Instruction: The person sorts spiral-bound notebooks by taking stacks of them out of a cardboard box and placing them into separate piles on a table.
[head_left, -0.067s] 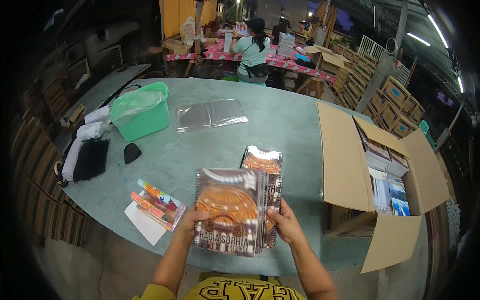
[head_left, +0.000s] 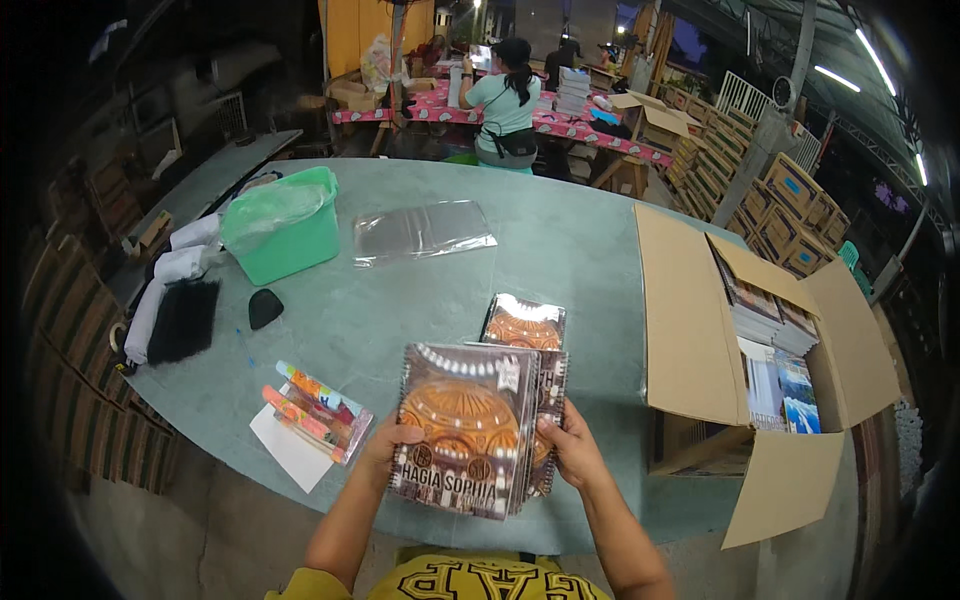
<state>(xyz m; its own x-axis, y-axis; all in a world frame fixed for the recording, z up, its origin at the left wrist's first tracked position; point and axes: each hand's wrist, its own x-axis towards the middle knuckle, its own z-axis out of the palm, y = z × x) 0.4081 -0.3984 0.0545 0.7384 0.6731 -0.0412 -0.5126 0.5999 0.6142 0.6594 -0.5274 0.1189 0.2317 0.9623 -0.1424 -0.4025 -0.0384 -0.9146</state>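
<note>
Between my two hands is a small stack of spiral-bound notebooks (head_left: 460, 420), their covers printed with an orange domed ceiling. My left hand (head_left: 385, 445) grips the stack's left edge, thumb on the front cover. At the right side, my right hand (head_left: 572, 443) closes round the edges of the notebooks, which are fanned a little unevenly. Just beyond them, another notebook (head_left: 523, 318) with a similar cover lies on the table, its lower part hidden behind the held stack.
An open cardboard box (head_left: 690, 310) holding books stands at right. On the grey-green table (head_left: 580, 250) are a clear plastic sleeve (head_left: 425, 233), a green bin (head_left: 285, 240), a black pad (head_left: 265, 308) and packaged colourful items (head_left: 320, 405). A co-worker (head_left: 507, 105) stands at a far table.
The held notebooks have shifted slightly to the right and tilted a little. Both hands keep their grip on them.
</note>
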